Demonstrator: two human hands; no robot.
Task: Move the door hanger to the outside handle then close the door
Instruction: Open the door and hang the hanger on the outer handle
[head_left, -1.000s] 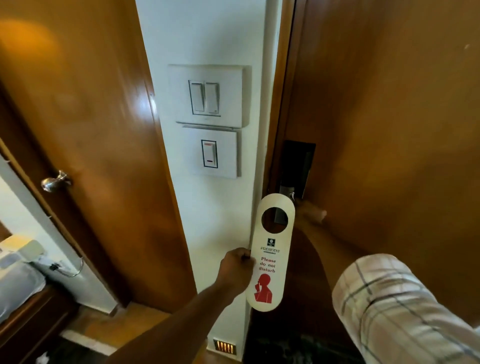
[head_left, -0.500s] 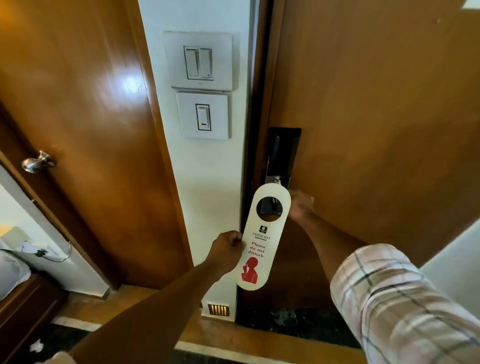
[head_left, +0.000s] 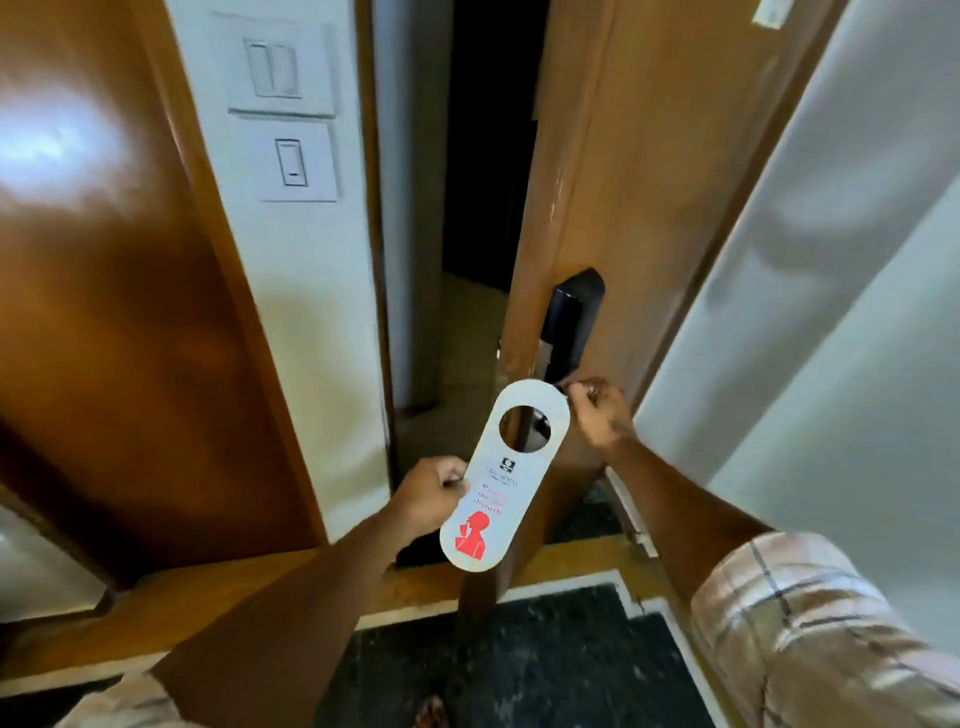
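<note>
I see one door hanger (head_left: 503, 480), one open door (head_left: 613, 171) with one black lock plate (head_left: 570, 325), and two white switch plates on the wall: an upper switch plate (head_left: 275, 65) and a lower switch plate (head_left: 291, 162). A second wooden panel (head_left: 104, 291) stands to the left of that wall strip.

The hanger is a long white card with rounded ends. Its long axis runs steeply, leaning to the right at the top: the end with the round hole points up and right toward the lock plate, and the end with the red figure points down and left toward the floor.

My left hand (head_left: 431, 493) is closed on the hanger's left edge near its middle, pinching the card beside the red lettering, so most of the card lies to the right of my fingers (head_left: 453, 477). My right hand (head_left: 597, 413) is curled shut at the handle under the lock plate, just beside the hanger's hole end; the handle itself is hidden under it.
</note>
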